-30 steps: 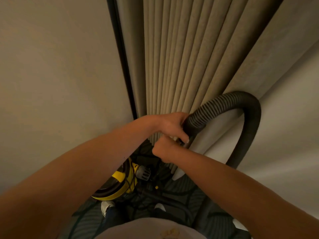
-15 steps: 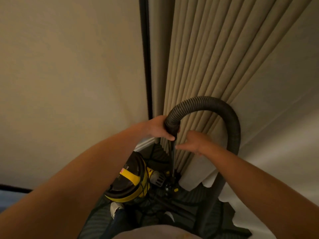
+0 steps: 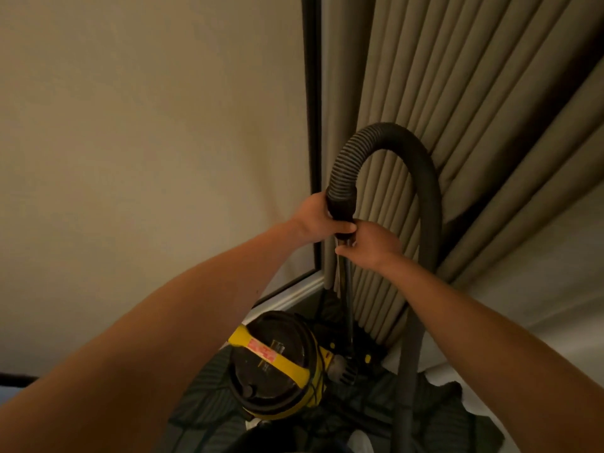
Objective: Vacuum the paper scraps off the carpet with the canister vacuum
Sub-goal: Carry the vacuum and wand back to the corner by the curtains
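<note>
A yellow and black canister vacuum (image 3: pixel 277 364) stands on the dark patterned carpet (image 3: pixel 202 407) below my arms. Its black ribbed hose (image 3: pixel 392 138) arches up in front of the curtain and drops down on the right. My left hand (image 3: pixel 315 220) grips the hose's smooth black cuff (image 3: pixel 341 204). Just beneath it, my right hand (image 3: pixel 372 245) holds the thin metal wand tube (image 3: pixel 348 305), which runs down to the floor beside the canister. No paper scraps on the carpet can be made out here.
A pleated beige curtain (image 3: pixel 441 93) hangs ahead and to the right, next to a dark vertical frame (image 3: pixel 312 125). A plain wall (image 3: pixel 147 142) fills the left, with a white baseboard (image 3: pixel 291 292). White fabric (image 3: pixel 523 322) lies at the right. Dark cords trail near the canister.
The view has swung so the canister sits more central. The hose arch now stands upright. My right hand has moved up under the cuff, close against my left hand.
</note>
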A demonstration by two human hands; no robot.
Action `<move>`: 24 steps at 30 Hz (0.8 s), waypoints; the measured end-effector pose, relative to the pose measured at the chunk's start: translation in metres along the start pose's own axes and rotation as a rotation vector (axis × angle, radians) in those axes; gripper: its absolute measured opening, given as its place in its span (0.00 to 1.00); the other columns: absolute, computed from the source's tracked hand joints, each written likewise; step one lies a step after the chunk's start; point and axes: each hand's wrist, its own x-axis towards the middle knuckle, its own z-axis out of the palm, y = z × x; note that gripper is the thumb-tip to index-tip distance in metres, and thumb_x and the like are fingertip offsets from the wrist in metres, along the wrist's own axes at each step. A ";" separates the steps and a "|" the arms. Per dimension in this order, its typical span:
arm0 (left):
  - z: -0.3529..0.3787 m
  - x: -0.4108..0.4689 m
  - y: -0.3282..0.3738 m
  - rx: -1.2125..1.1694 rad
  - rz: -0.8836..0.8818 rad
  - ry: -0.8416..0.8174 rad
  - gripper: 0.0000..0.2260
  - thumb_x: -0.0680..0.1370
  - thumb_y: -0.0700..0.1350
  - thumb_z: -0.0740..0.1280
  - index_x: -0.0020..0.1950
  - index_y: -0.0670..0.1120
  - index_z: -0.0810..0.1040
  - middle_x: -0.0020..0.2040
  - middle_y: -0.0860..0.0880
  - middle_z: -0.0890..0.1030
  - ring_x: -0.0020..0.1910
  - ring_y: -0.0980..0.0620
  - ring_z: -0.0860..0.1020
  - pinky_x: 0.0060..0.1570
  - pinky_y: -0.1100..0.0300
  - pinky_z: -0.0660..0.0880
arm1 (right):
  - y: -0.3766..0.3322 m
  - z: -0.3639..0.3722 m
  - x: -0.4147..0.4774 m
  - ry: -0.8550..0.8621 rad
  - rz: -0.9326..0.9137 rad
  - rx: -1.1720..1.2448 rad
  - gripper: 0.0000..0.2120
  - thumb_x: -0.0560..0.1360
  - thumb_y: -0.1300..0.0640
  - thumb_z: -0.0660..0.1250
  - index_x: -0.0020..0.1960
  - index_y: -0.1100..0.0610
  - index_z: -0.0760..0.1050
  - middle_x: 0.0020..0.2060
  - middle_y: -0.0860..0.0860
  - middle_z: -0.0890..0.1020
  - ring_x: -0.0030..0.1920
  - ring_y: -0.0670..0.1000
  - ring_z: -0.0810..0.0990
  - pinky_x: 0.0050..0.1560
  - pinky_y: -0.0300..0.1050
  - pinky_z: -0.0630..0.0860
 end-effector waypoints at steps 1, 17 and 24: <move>-0.004 0.006 -0.003 0.000 -0.001 0.017 0.25 0.69 0.41 0.78 0.64 0.41 0.75 0.59 0.43 0.80 0.60 0.47 0.77 0.60 0.55 0.75 | -0.003 0.000 0.009 -0.006 0.002 -0.007 0.13 0.75 0.45 0.70 0.56 0.49 0.78 0.49 0.49 0.83 0.50 0.52 0.81 0.43 0.44 0.74; -0.004 0.100 -0.069 -0.062 -0.120 0.014 0.28 0.72 0.43 0.76 0.69 0.43 0.71 0.63 0.44 0.78 0.63 0.47 0.76 0.60 0.57 0.73 | 0.000 0.043 0.117 -0.146 0.167 0.150 0.10 0.77 0.52 0.67 0.57 0.52 0.77 0.50 0.51 0.82 0.50 0.53 0.80 0.55 0.52 0.78; -0.014 0.163 -0.067 -0.028 -0.225 0.060 0.30 0.71 0.45 0.77 0.70 0.42 0.71 0.64 0.44 0.78 0.63 0.45 0.76 0.62 0.53 0.74 | 0.014 0.032 0.178 -0.179 0.139 0.204 0.19 0.76 0.51 0.69 0.66 0.49 0.74 0.58 0.51 0.81 0.58 0.54 0.79 0.61 0.54 0.76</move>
